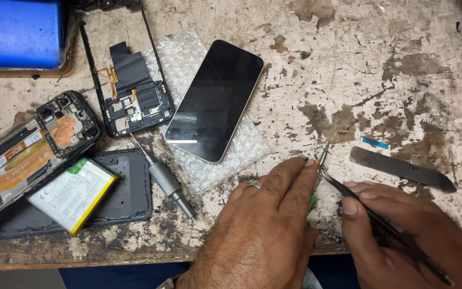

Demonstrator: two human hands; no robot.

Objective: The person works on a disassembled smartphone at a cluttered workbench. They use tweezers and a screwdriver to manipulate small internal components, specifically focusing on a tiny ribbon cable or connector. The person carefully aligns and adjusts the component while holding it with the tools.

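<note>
A: Where do the 2 hands sit?
B: Both lie at the near edge of the worn desk (380, 48). The left hand (266, 225) rests flat, fingers loose, its fingertip touching a small metal part (324, 152). The right hand (402, 241) grips dark tweezers (370, 211), whose tips meet that same part.

A: How much open room is there?
B: The desk's right half is mostly bare, save a flat dark blade (402, 168) and a small blue strip (375, 143) just above it. The left is crowded.

A: Any labels or packages?
B: A white battery (73, 195) with a yellow edge and green corner lies on a dark back cover (129, 192). A phone (215, 99) lies screen-up on bubble wrap (185, 59), and a blue box (17, 32) fills the far left corner.
</note>
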